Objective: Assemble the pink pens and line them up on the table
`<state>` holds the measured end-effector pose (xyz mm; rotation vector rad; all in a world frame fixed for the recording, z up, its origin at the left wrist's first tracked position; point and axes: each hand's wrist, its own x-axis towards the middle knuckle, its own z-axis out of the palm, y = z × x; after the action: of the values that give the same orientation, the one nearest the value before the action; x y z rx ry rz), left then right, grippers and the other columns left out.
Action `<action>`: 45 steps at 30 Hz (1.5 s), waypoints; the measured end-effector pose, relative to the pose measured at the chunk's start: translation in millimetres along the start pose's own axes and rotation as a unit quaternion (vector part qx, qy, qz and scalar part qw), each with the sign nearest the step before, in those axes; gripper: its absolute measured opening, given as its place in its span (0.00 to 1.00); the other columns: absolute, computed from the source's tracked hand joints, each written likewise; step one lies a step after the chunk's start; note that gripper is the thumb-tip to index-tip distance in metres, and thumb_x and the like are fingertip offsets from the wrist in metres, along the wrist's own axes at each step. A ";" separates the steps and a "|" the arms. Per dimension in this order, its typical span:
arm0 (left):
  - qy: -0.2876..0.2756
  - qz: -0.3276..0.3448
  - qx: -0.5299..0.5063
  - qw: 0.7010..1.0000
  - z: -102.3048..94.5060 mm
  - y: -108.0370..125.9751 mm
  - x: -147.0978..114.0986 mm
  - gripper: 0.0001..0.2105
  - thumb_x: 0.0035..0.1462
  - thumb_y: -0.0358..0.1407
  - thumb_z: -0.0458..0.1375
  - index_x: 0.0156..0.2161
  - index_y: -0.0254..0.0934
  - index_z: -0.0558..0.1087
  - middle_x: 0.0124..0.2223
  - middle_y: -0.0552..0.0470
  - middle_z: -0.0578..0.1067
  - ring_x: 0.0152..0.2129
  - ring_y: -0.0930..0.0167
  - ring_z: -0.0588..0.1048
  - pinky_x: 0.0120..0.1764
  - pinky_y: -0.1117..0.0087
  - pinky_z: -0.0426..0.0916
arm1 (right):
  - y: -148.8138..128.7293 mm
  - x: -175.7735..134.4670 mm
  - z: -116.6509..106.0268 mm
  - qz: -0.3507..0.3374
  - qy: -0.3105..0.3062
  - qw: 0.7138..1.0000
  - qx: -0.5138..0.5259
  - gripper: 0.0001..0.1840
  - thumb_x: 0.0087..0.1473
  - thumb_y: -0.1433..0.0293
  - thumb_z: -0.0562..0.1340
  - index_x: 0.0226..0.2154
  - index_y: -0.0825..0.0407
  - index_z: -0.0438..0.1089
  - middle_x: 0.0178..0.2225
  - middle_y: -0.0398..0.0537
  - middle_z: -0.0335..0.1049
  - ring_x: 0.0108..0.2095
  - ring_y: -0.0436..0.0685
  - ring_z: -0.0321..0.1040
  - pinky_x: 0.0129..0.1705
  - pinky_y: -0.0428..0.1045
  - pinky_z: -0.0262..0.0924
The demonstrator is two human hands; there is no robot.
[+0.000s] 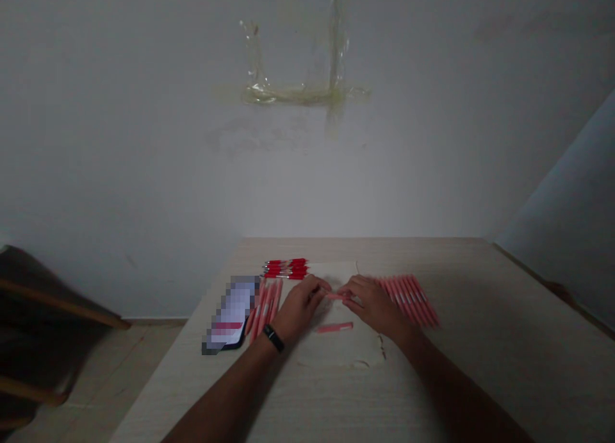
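Observation:
Over a pale sheet (336,350) on the table, my two hands meet at a slim pink pen (335,296) lying crosswise between them. My left hand (307,297), with a black band on its wrist, pinches the pen's left end. Fingers of my right hand (368,297) close on its right end. Just below them, a short pink pen piece (335,327) rests on the sheet; its exact part is too small to tell. Right of my right hand, a neat row of pink pens (408,299) lies side by side, partly hidden by that hand.
Several pink pens (265,308) lie left of my left wrist, beside a phone (233,315) with a blurred screen. Behind them is a stack of red pens (287,268). A wall with old tape (293,97) rises behind the table. Dark wood-edged furniture (43,327) stands at left.

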<state>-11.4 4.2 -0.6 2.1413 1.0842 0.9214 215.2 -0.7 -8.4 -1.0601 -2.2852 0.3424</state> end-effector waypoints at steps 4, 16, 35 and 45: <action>-0.001 0.004 -0.023 1.000 6.4 0.9 -3.2 0.14 0.64 0.43 0.53 0.49 0.37 0.70 0.41 0.48 0.71 0.37 0.68 0.70 0.39 0.69 0.66 | -7.9 -0.5 8.3 -0.007 -0.013 1.000 0.023 0.03 0.62 0.70 0.61 0.39 0.49 0.71 0.37 0.45 0.70 0.41 0.55 0.66 0.44 0.50 0.59; 0.009 0.039 -0.039 0.998 -1.0 13.1 -4.1 0.32 0.60 0.39 0.59 0.66 0.42 0.52 0.53 0.44 0.68 0.46 0.66 0.69 0.47 0.65 0.66 | -8.7 1.0 9.1 0.051 0.041 0.997 0.049 0.06 0.55 0.76 0.63 0.35 0.50 0.70 0.34 0.45 0.72 0.38 0.55 0.69 0.42 0.50 0.60; -0.066 0.032 0.114 0.991 -0.8 8.2 -0.7 0.07 0.62 0.36 0.55 0.41 0.38 0.75 0.40 0.48 0.73 0.37 0.68 0.71 0.40 0.70 0.64 | 13.9 1.3 -5.9 0.060 0.096 0.993 -0.016 0.06 0.54 0.76 0.62 0.34 0.50 0.71 0.33 0.45 0.73 0.36 0.55 0.68 0.40 0.50 0.59; 0.025 -0.038 0.135 0.990 -9.8 3.6 0.8 0.07 0.61 0.38 0.57 0.38 0.37 0.73 0.36 0.52 0.77 0.32 0.70 0.73 0.36 0.71 0.63 | 27.9 0.7 -12.3 0.047 0.071 0.994 -0.073 0.05 0.54 0.75 0.62 0.33 0.51 0.71 0.33 0.47 0.73 0.38 0.57 0.68 0.41 0.51 0.57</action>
<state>-17.0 4.7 8.3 2.2828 1.3743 0.8363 239.4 17.7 -11.1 -1.2278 -2.1642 0.1342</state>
